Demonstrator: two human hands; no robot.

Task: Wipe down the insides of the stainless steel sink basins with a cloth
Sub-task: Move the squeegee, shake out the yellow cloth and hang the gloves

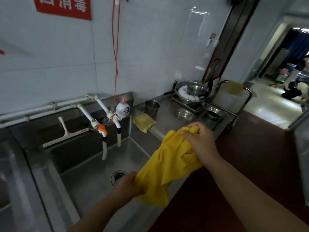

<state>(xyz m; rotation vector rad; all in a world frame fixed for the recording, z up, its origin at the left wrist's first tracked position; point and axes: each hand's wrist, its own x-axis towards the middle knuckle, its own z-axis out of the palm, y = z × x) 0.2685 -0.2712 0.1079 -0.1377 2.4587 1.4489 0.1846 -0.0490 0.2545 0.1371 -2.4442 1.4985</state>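
Both hands grip the yellow cloth [173,158] above the sink basin [93,178]: right hand [199,141] fisted on its top at 1 o'clock, left hand [129,184] pinching the bottom corner beside the drain [118,176]. Best bunch it into a flat pad first, then press down the basin walls toward the drain.

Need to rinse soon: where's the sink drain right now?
In the head view, the drain sits in the floor of the basin below the hose taps, just left of the left hand, which grips the yellow cloth's lower end.
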